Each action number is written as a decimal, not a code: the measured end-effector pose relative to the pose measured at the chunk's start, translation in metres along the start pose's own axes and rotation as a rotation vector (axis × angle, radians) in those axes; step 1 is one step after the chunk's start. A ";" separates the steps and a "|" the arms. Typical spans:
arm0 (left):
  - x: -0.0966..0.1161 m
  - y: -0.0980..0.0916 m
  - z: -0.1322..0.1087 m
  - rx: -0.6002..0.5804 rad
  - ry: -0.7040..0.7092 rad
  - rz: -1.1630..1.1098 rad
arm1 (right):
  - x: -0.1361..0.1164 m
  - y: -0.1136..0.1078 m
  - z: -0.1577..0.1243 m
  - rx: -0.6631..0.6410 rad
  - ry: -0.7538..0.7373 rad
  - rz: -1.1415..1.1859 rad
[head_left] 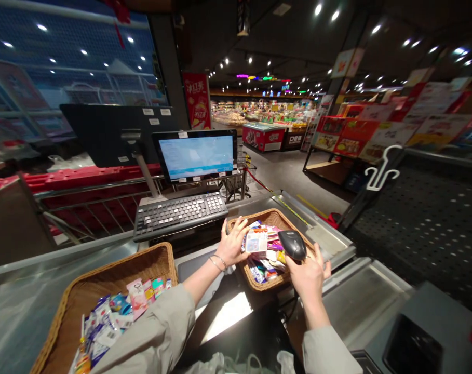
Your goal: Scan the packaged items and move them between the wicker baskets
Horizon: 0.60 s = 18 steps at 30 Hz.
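In the head view, my right hand (309, 270) is closed on the handle of a black barcode scanner (292, 244), its head above the right wicker basket (255, 284). My left hand (233, 243) grips a small white packet (256, 242) with an orange edge and printed label, fingers at its left side. The packet is held over the basket, facing the scanner. Beneath both hands, the basket holds many small colourful candy packs (272, 259). A bracelet circles my left wrist.
A larger wicker basket (70, 291) at left holds small snack packs (107, 322). Behind stand a keyboard (181, 214) and a lit monitor (199, 156). Metal counter edges run along both sides. A black panel with a white hook (381, 169) rises at right. Plastic bags (236, 363) lie near me.
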State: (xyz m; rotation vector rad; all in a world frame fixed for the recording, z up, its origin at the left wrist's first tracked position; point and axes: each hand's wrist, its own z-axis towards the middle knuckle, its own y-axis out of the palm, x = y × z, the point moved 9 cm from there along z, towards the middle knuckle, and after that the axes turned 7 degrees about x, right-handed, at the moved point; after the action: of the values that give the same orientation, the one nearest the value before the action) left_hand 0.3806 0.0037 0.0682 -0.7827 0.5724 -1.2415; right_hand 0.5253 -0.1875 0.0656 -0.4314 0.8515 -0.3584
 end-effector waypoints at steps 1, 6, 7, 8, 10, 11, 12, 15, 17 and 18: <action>0.003 0.003 0.001 -0.005 0.011 -0.001 | 0.004 -0.001 0.000 -0.003 0.012 -0.008; 0.016 0.014 0.010 -0.029 0.070 -0.009 | 0.013 -0.012 0.002 0.005 0.046 -0.048; 0.019 0.016 0.012 -0.034 0.080 -0.010 | 0.015 -0.014 0.002 0.010 0.055 -0.054; 0.022 0.020 0.014 -0.038 0.084 -0.006 | 0.017 -0.016 0.002 0.017 0.065 -0.061; 0.028 0.027 0.018 -0.045 0.069 0.015 | 0.022 -0.019 0.003 0.024 0.080 -0.079; 0.030 0.031 0.021 -0.047 0.050 0.031 | 0.025 -0.019 0.003 0.028 0.086 -0.089; 0.031 0.035 0.023 -0.048 0.025 0.049 | 0.028 -0.020 0.004 0.032 0.090 -0.097; 0.032 0.041 0.026 -0.040 -0.049 0.086 | 0.033 -0.021 0.005 0.039 0.094 -0.102; 0.030 0.040 0.025 -0.028 -0.073 0.084 | 0.032 -0.020 0.005 0.036 0.094 -0.100; 0.029 0.038 0.025 -0.023 -0.080 0.078 | 0.031 -0.019 0.005 0.032 0.094 -0.099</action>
State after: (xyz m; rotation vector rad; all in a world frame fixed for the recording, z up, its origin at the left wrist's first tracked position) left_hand 0.4291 -0.0142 0.0546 -0.8182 0.5483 -1.1286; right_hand 0.5456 -0.2176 0.0582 -0.4311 0.9165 -0.4861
